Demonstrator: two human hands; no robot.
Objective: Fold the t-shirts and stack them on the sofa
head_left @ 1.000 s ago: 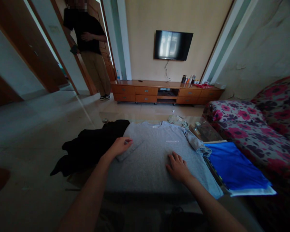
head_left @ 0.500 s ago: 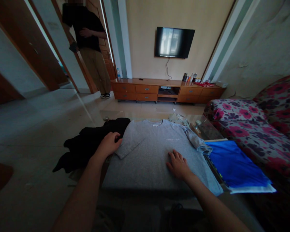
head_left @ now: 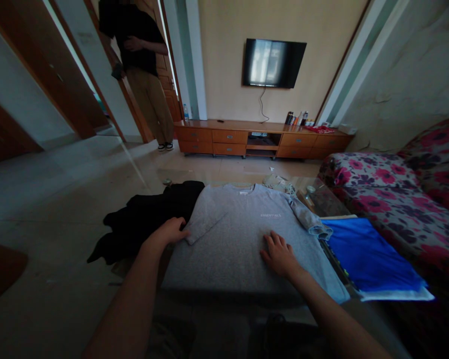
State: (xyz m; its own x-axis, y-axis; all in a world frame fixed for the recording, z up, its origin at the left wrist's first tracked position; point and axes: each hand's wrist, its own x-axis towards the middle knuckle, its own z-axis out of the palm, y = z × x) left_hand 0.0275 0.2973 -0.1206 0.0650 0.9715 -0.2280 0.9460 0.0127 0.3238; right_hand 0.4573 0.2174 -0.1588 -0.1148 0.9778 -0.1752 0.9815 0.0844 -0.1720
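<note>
Left hand (head_left: 168,233) pinches grey T-shirt (head_left: 239,234) sleeve; right hand (head_left: 280,255) lies flat on it

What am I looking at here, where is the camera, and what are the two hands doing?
No machine here: these are a person's bare hands, filmed by a camera worn on their head that looks forward and down. A grey T-shirt lies spread flat on a low table. The left hand is at the end of the shirt's folded-in sleeve; whether its fingers pinch the cloth I cannot tell. The right hand lies open and flat on the shirt. Dark clothing is heaped to the left, a folded blue garment lies to the right, beside a flowered sofa. Another person stands in the doorway beyond.
</note>
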